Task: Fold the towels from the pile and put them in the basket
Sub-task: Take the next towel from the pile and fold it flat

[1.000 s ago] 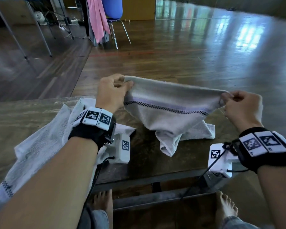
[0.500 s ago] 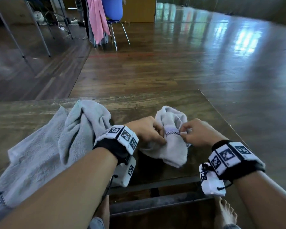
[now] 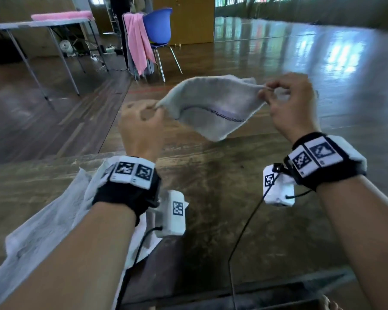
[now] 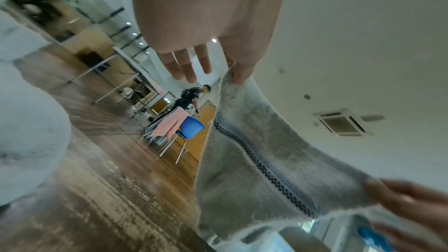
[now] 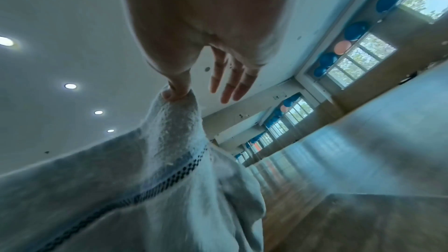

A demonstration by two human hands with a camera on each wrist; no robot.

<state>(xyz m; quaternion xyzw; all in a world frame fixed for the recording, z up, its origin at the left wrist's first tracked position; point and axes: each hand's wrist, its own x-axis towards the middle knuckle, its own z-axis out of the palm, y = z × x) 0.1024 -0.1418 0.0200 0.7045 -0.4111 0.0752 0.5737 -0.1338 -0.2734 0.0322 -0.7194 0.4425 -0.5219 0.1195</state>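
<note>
Your towel (image 3: pixel 211 108) hangs in mid-air at frame centre, above the table (image 3: pixel 222 198), well clear of it. Judged soft, light and limp; it sags between grips, so hold it by the corners. Left hand (image 3: pixel 141 128) pinches one corner with thumb and forefinger, other fingers spread loose; right hand (image 3: pixel 293 104) pinches the opposite corner likewise. Pile (image 3: pixel 49 224) lies lower left. No basket in view.

The left hand (image 3: pixel 141 126) is smeared with motion blur in the head view, so its fingers can't be made out. The pile towel (image 3: pixel 43 231) runs off the lower left edge, partly hidden under the left forearm. The table's (image 3: pixel 222 198) front edge is cut off at the bottom.
</note>
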